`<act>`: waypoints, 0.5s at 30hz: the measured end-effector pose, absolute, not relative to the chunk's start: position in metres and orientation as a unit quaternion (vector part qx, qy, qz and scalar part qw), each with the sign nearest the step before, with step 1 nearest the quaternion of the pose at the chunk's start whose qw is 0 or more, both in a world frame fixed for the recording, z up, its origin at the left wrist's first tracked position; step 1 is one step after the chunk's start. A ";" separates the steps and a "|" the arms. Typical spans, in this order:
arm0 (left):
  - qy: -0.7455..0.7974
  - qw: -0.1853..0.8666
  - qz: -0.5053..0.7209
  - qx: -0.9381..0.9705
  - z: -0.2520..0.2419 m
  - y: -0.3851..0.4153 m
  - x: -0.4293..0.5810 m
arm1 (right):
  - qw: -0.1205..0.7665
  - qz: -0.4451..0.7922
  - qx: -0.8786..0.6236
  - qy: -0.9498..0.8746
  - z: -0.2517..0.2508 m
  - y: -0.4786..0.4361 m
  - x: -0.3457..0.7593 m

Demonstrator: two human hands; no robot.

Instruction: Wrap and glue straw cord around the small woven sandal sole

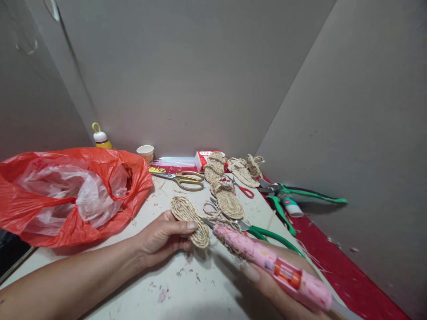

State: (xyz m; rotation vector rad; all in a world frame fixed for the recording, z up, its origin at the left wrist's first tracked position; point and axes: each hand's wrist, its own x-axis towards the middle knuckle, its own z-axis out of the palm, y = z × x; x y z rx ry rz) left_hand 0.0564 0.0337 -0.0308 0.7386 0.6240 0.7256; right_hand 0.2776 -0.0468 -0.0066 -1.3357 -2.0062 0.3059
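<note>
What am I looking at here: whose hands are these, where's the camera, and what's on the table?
There is no machine here. One camera worn on a person's head looks forward and down at their two bare hands, between grey cardboard walls.

The left hand pinches a small oval woven straw sole. The right hand grips a long pink patterned tool, whose metal tip points at the sole's edge.

On the white table lie a crumpled red plastic bag, gold-handled scissors, small red-handled scissors, green-handled scissors and little woven straw sandals. Green-handled pruning shears lie at the right edge. A paper cup stands at the back.
</note>
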 end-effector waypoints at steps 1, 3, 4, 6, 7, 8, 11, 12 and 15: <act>0.291 0.823 0.344 0.346 -0.031 0.034 0.056 | 0.357 0.110 -0.515 -0.772 -0.007 -0.047 0.277; 0.287 0.825 0.346 0.342 -0.030 0.033 0.056 | 0.363 0.107 -0.516 -0.769 -0.008 -0.047 0.276; 0.287 0.826 0.347 0.340 -0.029 0.033 0.056 | 0.360 0.109 -0.517 -0.769 -0.008 -0.047 0.276; 0.289 0.826 0.350 0.334 -0.028 0.033 0.057 | 0.346 0.119 -0.517 -0.774 -0.006 -0.048 0.276; 0.290 0.826 0.352 0.331 -0.028 0.033 0.056 | 0.343 0.118 -0.517 -0.776 -0.004 -0.048 0.277; 0.289 0.826 0.356 0.328 -0.028 0.034 0.056 | 0.340 0.116 -0.520 -0.775 -0.003 -0.048 0.278; 0.290 0.824 0.369 0.317 -0.027 0.035 0.056 | 0.345 0.098 -0.530 -0.768 0.000 -0.050 0.279; 0.292 0.823 0.372 0.314 -0.027 0.036 0.056 | 0.343 0.096 -0.532 -0.768 0.000 -0.051 0.279; 0.301 0.820 0.375 0.311 -0.025 0.036 0.055 | 0.357 0.074 -0.549 -0.752 -0.011 -0.050 0.273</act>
